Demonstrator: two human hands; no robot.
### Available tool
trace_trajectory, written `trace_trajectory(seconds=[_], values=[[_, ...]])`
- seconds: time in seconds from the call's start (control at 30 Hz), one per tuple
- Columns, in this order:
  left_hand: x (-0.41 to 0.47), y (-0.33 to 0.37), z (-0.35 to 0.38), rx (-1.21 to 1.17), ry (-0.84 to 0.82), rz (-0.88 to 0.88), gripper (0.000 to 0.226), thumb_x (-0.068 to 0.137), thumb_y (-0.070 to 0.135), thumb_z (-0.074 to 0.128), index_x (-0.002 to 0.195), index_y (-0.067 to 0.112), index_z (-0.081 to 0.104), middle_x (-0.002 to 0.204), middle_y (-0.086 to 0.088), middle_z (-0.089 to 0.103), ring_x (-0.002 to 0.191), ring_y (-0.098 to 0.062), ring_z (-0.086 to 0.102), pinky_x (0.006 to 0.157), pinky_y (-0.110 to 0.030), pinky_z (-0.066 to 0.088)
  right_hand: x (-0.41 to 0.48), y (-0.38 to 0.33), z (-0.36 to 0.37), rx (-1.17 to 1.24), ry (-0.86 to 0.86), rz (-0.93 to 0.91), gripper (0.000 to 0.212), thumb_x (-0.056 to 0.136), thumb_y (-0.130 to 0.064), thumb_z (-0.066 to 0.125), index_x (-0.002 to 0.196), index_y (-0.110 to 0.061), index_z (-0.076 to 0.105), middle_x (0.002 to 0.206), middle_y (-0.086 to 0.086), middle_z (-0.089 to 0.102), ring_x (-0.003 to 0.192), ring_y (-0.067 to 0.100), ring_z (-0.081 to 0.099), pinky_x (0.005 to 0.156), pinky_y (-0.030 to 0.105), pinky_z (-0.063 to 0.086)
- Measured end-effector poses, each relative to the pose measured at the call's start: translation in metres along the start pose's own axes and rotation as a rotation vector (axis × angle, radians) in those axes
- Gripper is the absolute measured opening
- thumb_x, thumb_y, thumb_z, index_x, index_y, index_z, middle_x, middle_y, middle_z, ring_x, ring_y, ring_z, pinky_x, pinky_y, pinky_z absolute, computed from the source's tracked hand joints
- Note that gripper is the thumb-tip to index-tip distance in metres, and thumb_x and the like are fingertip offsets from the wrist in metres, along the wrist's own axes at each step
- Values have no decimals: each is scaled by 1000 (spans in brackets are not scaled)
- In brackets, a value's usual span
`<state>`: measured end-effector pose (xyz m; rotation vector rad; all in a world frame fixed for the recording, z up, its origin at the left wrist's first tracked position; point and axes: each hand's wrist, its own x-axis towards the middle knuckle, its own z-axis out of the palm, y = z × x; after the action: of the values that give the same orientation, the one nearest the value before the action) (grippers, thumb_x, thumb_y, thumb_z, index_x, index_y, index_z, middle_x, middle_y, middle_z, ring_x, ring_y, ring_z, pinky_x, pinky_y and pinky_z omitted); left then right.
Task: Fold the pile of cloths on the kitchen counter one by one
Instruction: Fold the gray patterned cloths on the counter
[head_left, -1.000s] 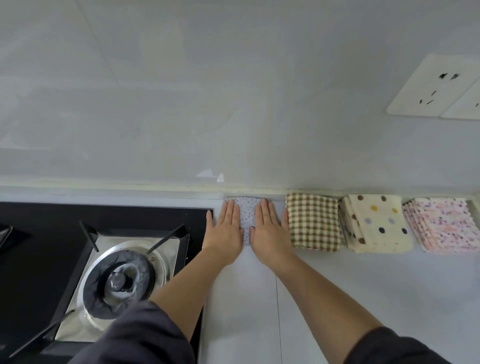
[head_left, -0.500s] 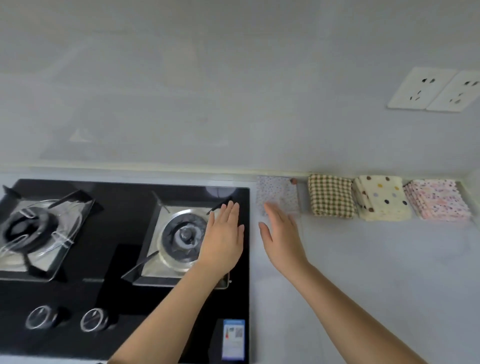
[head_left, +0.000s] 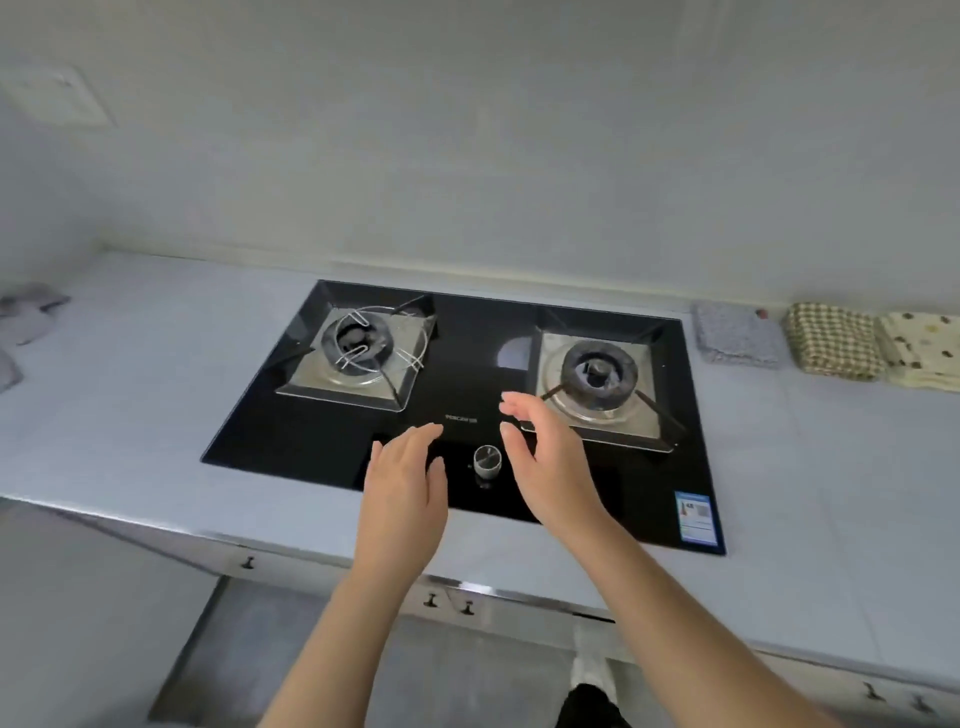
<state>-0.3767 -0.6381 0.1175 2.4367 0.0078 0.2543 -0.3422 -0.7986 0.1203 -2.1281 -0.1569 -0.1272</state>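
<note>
a: where are the hands?
b: both hover over the front of the gas hob (head_left: 467, 358). the left hand (head_left: 405, 486) is flat with straight fingers; the right hand (head_left: 550, 462) is loosely spread, thumb apart. neither grips anything.
a: and the cloths?
b: 3 folded ones sit in a row just right of the hob: speckled grey cloth (head_left: 735, 336), checked cloth (head_left: 831, 343), dotted cloth (head_left: 924, 347). crumpled grey cloths (head_left: 26, 317) lie well left of it.

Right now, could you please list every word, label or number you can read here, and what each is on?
Brand lettering on the hob: too blurred to read.
Blue sticker on the hob's front right corner: too small to read.
No other text shows.
</note>
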Motion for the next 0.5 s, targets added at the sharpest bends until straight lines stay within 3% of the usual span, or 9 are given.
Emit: trace_trajectory(seconds=[0.17,0.37,0.5], values=[[-3,-55,-41,12,51,-82,33,96,9,50,127,14,57,126,2,59,122,-16,50,118,-41,18,8,-38,56,21,-99,-28,32,99,-19,50,130,-20,54,121,-12,61,116,-3,52,99,17,41],[29,-117,-67,46,35,-151,30,95,11,52,124,16,58,125,4,59,106,-19,59,117,-41,16,53,-48,122,23,-202,-22,27,99,-19,50,125,-19,58,117,-11,62,110,-3,53,90,7,38],[57,-174,-95,78,30,-244,30,96,14,51,125,17,58,127,2,58,110,-20,55,104,-49,41,97,-58,185,72,-299,0,26,99,-19,50,123,-17,59,117,-10,61,108,-1,53,91,10,40]])
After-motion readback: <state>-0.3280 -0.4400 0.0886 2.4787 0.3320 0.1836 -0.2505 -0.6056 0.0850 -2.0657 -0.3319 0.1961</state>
